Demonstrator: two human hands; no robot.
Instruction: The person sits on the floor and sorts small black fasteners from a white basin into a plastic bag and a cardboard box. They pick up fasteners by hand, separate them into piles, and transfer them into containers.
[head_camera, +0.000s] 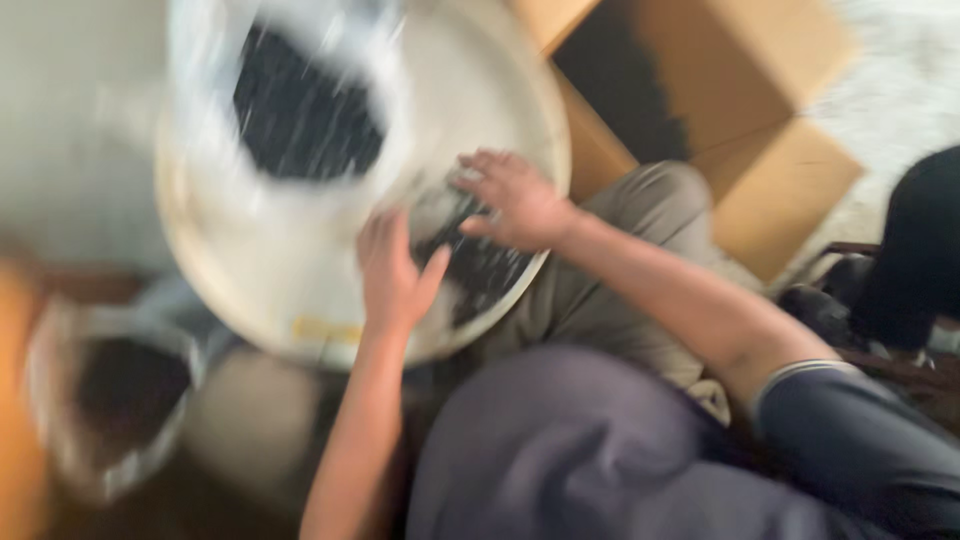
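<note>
Everything here is smeared by motion, so I tell only what holds up. Both my hands are over one big round pale tray (300, 300) that fills the middle and upper left of the frame, its lower edge toward my lap. My left hand (392, 275) lies near the lower middle of the tray, palm down, fingers up and close together, thumb spread off to the right. My right hand (520, 200) sits just right of and above it, fingers curled loosely and spread, tips toward a small pile of dark bits (470, 265) at the lower right part of the tray. Both hands touch or nearly touch that pile, which lies between them; whether either grip pinches any of it, I cannot tell through the blur.

On the upper part of the tray stands one clear plastic bag (200, 120), mouth open, with a dark mass (305, 110) inside. A second bag or container (110, 400) of the same kind, also dark inside, sits off the tray at the lower left of the frame, on the floor as far as I can make out.

At the upper right lies one open cardboard box (760, 150), flaps spread, dark inside. My knee in tan trousers (640, 210) shows just right of the tray, and my dark sleeve (860, 440) fills the lower right. At the far right edge is one dark shape (925, 250), too blurred to identify.
</note>
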